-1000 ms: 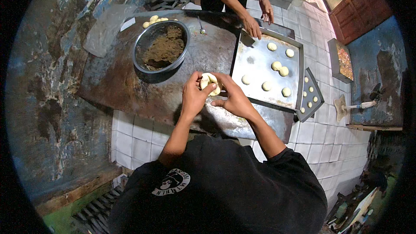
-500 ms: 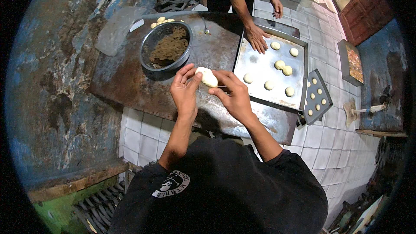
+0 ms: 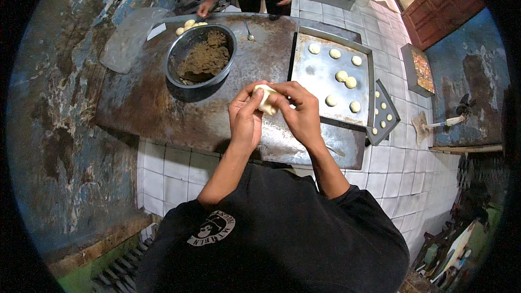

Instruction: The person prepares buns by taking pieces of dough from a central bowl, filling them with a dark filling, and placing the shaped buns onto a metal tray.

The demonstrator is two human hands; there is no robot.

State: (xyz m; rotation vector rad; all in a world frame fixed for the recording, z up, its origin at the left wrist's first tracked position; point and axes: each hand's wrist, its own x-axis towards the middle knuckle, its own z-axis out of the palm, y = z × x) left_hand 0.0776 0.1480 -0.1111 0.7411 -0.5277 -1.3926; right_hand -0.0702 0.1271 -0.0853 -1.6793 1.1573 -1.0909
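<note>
A pale piece of dough (image 3: 265, 101) is held up over the table's near part, between both my hands. My left hand (image 3: 245, 116) cups it from the left, the thumb against its face. From the other side my right hand (image 3: 299, 113) pinches its edge with thumb and fingers. Beyond my left hand stands a metal bowl (image 3: 170, 73) with brown, crumbly filling (image 3: 205, 58) in it. To the right of my hands lies a large baking tray (image 3: 309, 78) bearing several round dough balls (image 3: 341, 76), two of them touching.
Behind the bowl are more dough balls (image 3: 189, 24), near a co-worker's hand (image 3: 204, 8). A spoon (image 3: 250, 36) lies on the dark table (image 3: 141, 97). A smaller tray of dough balls (image 3: 387, 116) sits below the table's right side. A plastic bag (image 3: 122, 49) rests at the far left corner.
My hands have drawn closer together, and my right thumb now presses on the dough. The co-worker's hand has left the tray and reached the dough balls behind the bowl. The view has shifted slightly.
</note>
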